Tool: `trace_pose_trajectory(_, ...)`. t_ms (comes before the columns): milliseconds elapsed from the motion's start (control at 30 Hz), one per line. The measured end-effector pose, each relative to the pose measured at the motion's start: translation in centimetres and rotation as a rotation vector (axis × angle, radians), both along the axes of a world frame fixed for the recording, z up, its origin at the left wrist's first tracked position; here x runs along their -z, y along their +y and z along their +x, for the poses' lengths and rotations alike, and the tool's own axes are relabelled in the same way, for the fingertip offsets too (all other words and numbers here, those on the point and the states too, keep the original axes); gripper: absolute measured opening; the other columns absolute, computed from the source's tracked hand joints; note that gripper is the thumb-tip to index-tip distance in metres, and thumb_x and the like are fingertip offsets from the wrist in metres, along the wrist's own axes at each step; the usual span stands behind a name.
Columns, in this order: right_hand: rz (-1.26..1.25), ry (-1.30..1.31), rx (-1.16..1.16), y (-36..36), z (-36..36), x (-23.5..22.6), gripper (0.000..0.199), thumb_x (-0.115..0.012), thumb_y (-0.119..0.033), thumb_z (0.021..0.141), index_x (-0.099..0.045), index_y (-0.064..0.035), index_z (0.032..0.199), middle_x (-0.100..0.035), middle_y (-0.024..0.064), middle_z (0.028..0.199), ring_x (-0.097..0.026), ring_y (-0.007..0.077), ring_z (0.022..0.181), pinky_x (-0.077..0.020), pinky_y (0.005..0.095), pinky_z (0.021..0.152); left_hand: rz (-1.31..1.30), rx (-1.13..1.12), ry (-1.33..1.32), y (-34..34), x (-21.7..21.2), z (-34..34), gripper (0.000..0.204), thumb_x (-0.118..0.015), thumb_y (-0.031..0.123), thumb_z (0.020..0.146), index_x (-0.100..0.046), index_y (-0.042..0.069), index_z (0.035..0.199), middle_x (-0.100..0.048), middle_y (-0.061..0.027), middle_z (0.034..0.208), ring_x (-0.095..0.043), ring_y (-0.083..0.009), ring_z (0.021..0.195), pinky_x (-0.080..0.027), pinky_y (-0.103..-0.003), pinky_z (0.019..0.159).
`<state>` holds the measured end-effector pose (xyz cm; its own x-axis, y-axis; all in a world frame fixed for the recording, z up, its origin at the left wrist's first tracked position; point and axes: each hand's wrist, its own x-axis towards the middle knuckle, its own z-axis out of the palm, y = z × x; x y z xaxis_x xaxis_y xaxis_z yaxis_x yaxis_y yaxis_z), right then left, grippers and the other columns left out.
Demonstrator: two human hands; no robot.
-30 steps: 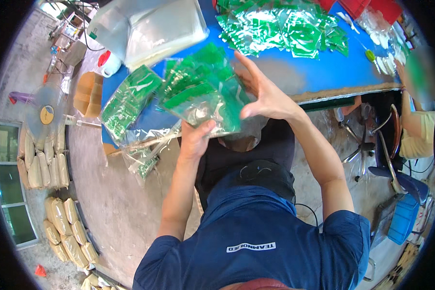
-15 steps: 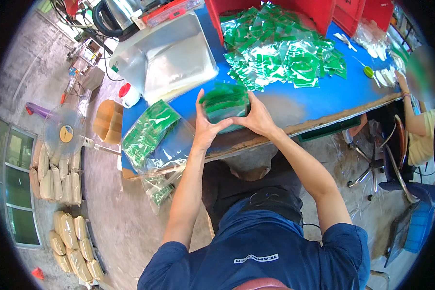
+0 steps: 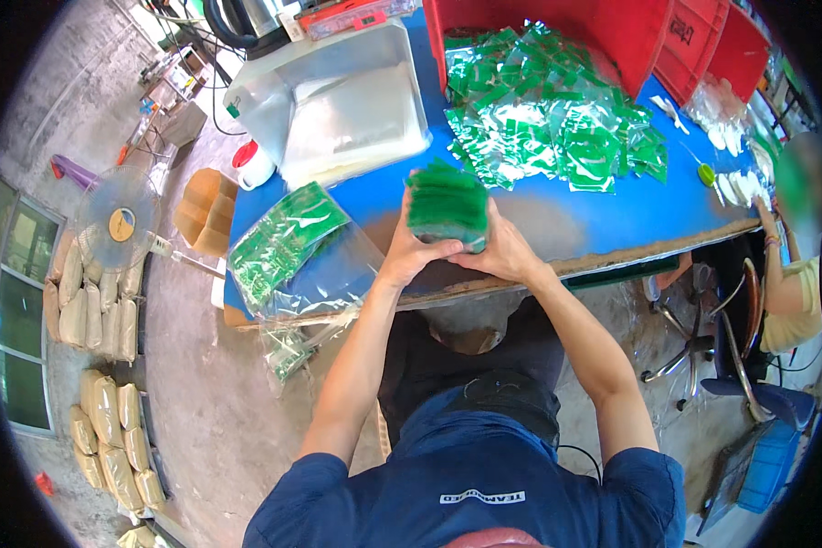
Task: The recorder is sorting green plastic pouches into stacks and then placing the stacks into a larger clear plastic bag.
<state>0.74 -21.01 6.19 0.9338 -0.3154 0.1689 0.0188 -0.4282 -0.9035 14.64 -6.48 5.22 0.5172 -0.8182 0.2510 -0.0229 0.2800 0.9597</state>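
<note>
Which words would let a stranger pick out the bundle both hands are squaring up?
Start at the blue table. At its near edge, the left hand and right hand clasp an upright stack of green packets. Unlike the loose pile of packets behind, it is tightly bunched.

Looks like a small packing workshop: bare concrete floor point(image 3: 201, 411), a long blue worktable point(image 3: 612, 215) heaped with shiny green sachets point(image 3: 548, 119) beyond the fingers, red plastic crates point(image 3: 676, 46), stacked tan sacks point(image 3: 100, 301) by the wall.
</note>
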Motion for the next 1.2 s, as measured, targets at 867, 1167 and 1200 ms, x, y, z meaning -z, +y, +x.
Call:
trace_pose_trajectory(867,-0.192,0.142,-0.095,-0.4,-0.5,1.6,0.101,-0.091,-0.026,0.063,-0.036,-0.0044,0.145,-0.062,0.0207,0.126,-0.062,0.0336,0.115,-0.0489,0.0426,0.098,0.188,-0.111,-0.352,2.4,1.8,-1.0,0.119,-0.093,0.014,0.062,-0.019,0.004,0.154,-0.029,-0.0161,0.153,-0.032,-0.0283,0.141,-0.027,-0.041,0.117)
trace_pose_trajectory(1167,-0.169,-0.084,-0.099,-0.4,0.5,2.8,0.094,-0.091,-0.023,0.062,-0.042,-0.0004,0.139,-0.056,0.0207,0.135,-0.056,0.0349,0.122,-0.0444,0.0441,0.104,0.047,-0.135,-0.261,2.0,2.0,-1.6,0.094,-0.091,0.013,0.065,-0.035,0.002,0.139,-0.051,-0.0132,0.131,-0.048,-0.0237,0.126,-0.037,-0.037,0.109)
trace_pose_trajectory(1200,-0.191,-0.03,-0.064,-0.3,0.5,3.1,0.098,-0.092,-0.027,0.06,-0.041,-0.001,0.14,-0.052,0.0215,0.137,-0.053,0.0378,0.124,-0.0413,0.0461,0.107,0.091,-0.147,-0.18,2.4,2.4,-1.4,0.09,-0.091,0.012,0.066,-0.037,0.002,0.137,-0.053,-0.0126,0.129,-0.05,-0.023,0.124,-0.038,-0.037,0.108)
